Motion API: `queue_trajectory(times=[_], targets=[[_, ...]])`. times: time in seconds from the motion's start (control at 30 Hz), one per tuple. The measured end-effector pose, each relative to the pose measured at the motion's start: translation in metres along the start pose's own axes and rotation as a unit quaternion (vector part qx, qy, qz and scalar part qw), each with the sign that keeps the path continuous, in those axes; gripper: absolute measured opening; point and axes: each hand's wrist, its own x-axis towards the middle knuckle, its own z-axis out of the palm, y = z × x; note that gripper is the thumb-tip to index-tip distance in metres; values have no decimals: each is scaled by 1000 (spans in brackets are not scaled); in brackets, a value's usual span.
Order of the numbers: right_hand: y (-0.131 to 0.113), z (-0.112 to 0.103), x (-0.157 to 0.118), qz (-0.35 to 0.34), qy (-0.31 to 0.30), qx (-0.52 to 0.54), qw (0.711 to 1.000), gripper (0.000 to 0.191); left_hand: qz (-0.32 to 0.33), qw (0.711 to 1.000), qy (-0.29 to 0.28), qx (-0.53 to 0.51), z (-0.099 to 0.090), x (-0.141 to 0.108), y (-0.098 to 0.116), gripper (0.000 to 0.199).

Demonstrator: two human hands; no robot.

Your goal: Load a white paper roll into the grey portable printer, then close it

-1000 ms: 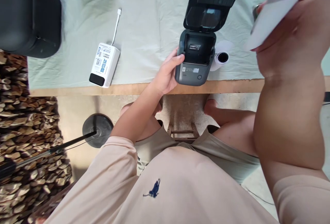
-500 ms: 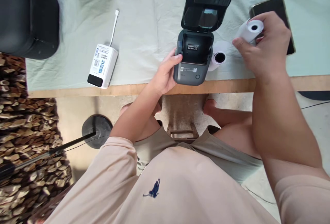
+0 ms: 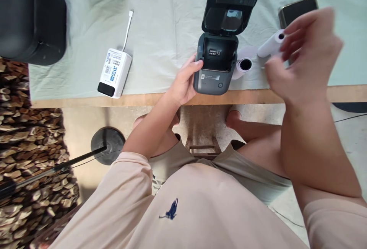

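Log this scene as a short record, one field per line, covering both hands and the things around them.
left hand: grips the dark printer at its left side
printer lid: raised open
right hand: blurred, thumb and fingers apart, by a white roll; contact unclear
second roll: just right of the printer
phone-like slab: beyond the right hand, partly hidden
white block: left of the printer, short cable attached
cloth: pale green, under these things

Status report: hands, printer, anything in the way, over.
Left hand gripping printer, lid up. Right hand open, blurred, near far roll; contact unclear. Possibly in the way: near roll, close at printer's right.
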Motion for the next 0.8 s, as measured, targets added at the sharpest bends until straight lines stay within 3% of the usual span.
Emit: queue_trajectory(times=[0.1,0.23,0.4,0.53,0.6,0.67,0.73,0.8], targets=[[-22,3,-8,22,-119,-27,992,53,0,1000,3,1,1,-1,0,26],[-33,18,-12,75,-178,-81,978,54,-5,1000,16,10,5,-2,3,25],[-30,33,-10,99,-135,-55,984,35,-6,999,31,0,10,-4,6,16],[-18,36,-5,111,-63,75,989,47,-2,999,28,-20,10,-5,6,13],[-10,39,0,143,-1,214,966,61,-5,999,21,-30,10,-4,5,15],[-5,44,6,169,50,346,922,66,-4,999,17,-30,8,-4,4,17],[-3,47,11,194,56,429,881,63,-3,1000,18,-22,7,-3,3,19],[-3,44,15,223,22,475,851,66,-2,1000,16,-17,5,-2,2,20]])
